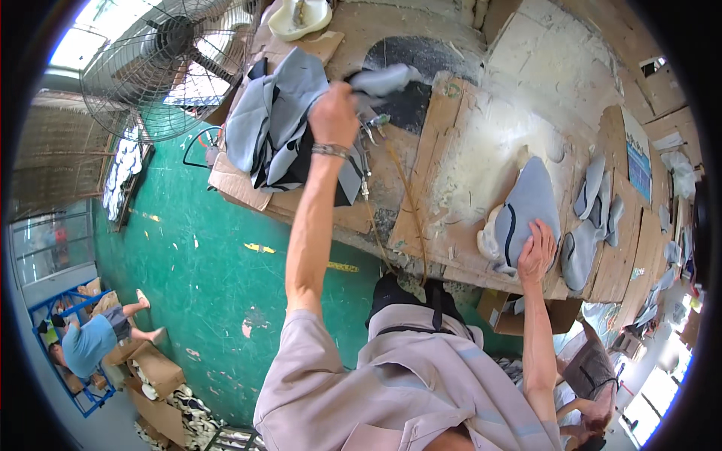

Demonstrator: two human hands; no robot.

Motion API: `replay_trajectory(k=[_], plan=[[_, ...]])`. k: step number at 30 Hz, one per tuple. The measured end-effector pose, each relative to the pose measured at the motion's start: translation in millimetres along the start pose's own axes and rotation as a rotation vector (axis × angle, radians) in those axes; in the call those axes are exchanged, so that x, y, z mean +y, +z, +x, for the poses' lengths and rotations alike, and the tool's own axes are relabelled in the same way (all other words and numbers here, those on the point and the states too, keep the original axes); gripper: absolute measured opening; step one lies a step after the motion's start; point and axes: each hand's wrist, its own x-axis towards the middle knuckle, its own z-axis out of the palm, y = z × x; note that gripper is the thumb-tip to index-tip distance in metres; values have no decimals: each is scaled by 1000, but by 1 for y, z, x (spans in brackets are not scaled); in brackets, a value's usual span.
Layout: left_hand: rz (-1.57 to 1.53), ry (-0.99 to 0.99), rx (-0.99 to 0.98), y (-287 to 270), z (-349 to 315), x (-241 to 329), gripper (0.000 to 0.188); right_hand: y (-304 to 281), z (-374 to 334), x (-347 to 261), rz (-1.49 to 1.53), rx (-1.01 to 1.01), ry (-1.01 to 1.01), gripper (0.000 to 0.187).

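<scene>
My left hand [335, 114] is closed and smeared by motion above a loose pile of grey fabric pieces with black parts [297, 83] at the left of the bench. A blurred grey fabric piece [385, 80] stretches rightward from its fingers. My right hand [537, 252], fingers extended, lies flat on a grey, pointed fabric cover [531, 203] with a black stripe. A cream padded form [489, 239] shows from under that cover's left edge. Beside my left wrist, a metal nozzle tool [366, 161] with a thin hose rests on the bench.
A cream dish [300, 19] stands at the back left, near a large wire-caged fan [169, 64]. More grey shaped pieces [590, 214] lie at the right. Cardboard [423, 173] covers the bench. An open box [519, 316] sits below. Other people [94, 347] are at both sides.
</scene>
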Motion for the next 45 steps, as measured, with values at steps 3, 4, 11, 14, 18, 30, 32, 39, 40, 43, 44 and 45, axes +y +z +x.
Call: replay_trajectory(k=[3, 4, 11, 14, 18, 30, 32, 39, 40, 43, 44, 45], plan=[[137, -124, 240, -76, 40, 10, 14, 0, 1, 2, 3, 10, 3, 33], [196, -51, 355, -96, 47, 1, 15, 1, 3, 1, 11, 7, -4, 33], [385, -153, 520, -111, 8, -125, 24, 0, 1, 7, -13, 14, 0, 34], [888, -458, 399, -118, -29, -222, 41, 9, 7, -4, 43, 19, -27, 35], [759, -325, 581, -127, -38, -224, 33, 13, 7, -1, 41, 3, -18, 35], [424, -240, -449, 21, -139, 5, 74, 7, 2, 2, 11, 12, -1, 35], [427, -214, -389, 9, -134, -24, 65, 6, -1, 8, -5, 11, 12, 35], [585, -67, -193, -35, -129, -72, 43, 6, 0, 10, 5, 22, 29, 36], [606, 15, -123, -29, -132, -56, 41, 5, 1, 10, 9, 24, 24, 35], [467, 208, -149, -11, -149, -30, 37, 7, 2, 9, 15, 29, 17, 35], [466, 205, -149, -5, -155, -25, 37, 8, 2, 9, 13, 32, 18, 35], [434, 194, -241, 1, -159, -21, 41, 8, 3, 7, 12, 30, 15, 35]])
